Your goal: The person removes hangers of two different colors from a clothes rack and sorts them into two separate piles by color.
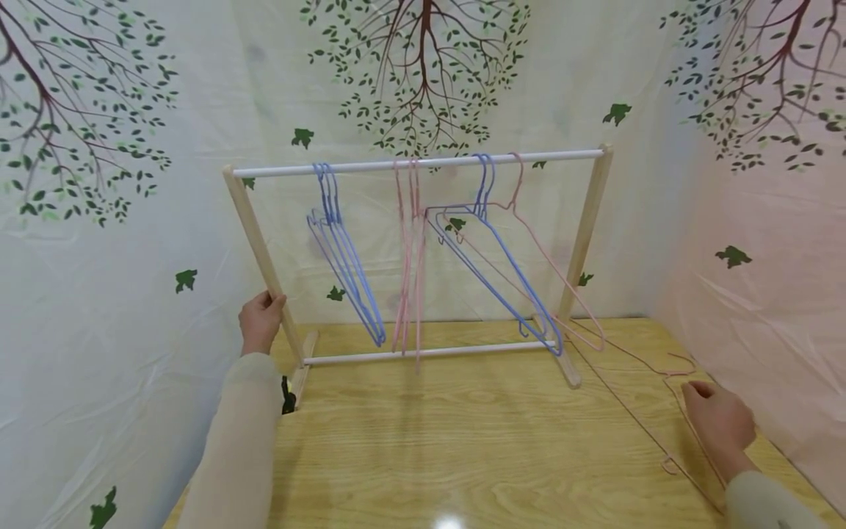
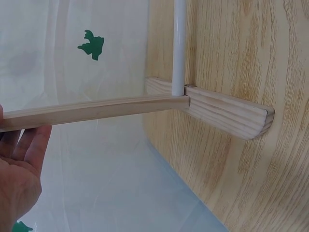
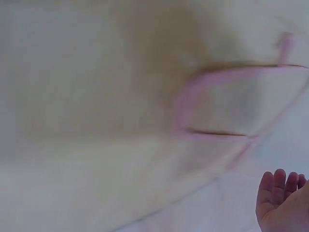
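Note:
A small clothes rack has two wooden posts and white rails. My left hand (image 1: 261, 323) grips its left wooden post (image 1: 254, 235) partway up; in the left wrist view the fingers (image 2: 37, 145) lie against that post. Hanging from the top rail (image 1: 377, 167) are several blue hangers (image 1: 357, 272) and pink hangers (image 1: 405, 279). A loose pink hanger (image 1: 673, 375) lies on the table at the right. Beside it is my right hand (image 1: 720, 419), fingers loosely curled and holding nothing. The right wrist view, blurred, shows the hand apart from the pink hanger (image 3: 183, 106).
The rack's wooden feet (image 1: 570, 371) stand on the wood-grain table (image 1: 423, 441). By the left foot is a small black object (image 1: 288, 397), partly behind my sleeve. A pale cloth (image 1: 198, 125) printed with trees and leaves surrounds the table.

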Tool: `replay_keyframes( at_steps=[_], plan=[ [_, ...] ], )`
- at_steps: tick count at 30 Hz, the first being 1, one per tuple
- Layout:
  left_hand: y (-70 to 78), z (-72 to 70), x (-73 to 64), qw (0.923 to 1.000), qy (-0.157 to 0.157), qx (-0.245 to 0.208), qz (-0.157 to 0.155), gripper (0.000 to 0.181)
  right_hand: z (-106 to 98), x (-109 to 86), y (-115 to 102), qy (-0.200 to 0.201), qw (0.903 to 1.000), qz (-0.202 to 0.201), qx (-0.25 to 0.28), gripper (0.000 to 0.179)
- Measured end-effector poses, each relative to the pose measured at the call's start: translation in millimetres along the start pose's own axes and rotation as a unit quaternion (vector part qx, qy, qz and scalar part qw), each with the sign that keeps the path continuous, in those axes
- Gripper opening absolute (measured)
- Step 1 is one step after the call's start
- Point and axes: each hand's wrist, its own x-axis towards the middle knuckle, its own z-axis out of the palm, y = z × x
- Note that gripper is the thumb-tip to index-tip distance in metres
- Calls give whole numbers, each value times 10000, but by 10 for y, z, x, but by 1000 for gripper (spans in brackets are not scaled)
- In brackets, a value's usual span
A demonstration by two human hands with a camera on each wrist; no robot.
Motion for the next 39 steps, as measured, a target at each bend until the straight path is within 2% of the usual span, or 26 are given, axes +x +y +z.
replay_keyframes(
  at_steps=[5, 11, 16, 24, 31, 39],
  plan=[
    [-2, -9, 1, 10000, 33, 43, 44, 40, -61, 28, -435, 510, 9958, -376, 658, 51],
    [-15, -21, 6, 10000, 35, 68, 30, 41, -250, 48, -1082, 920, 9817, -823, 1451, 50],
    [-15, -19, 0, 9999, 57, 83, 13, 40, -411, -4, -1602, 976, 9682, -1368, 1854, 49],
    [13, -42, -10, 9999, 51, 134, 10, 41, -478, -112, -2312, 693, 9547, -2187, 1895, 49],
    [8, -23, 9, 10000, 10, 72, 7, 42, -414, -177, -2654, 516, 9493, -2621, 1656, 45],
    [20, 16, -11, 10000, 50, 57, -26, 42, -333, -186, -2798, 129, 9544, -2678, 1309, 50]
  ],
)
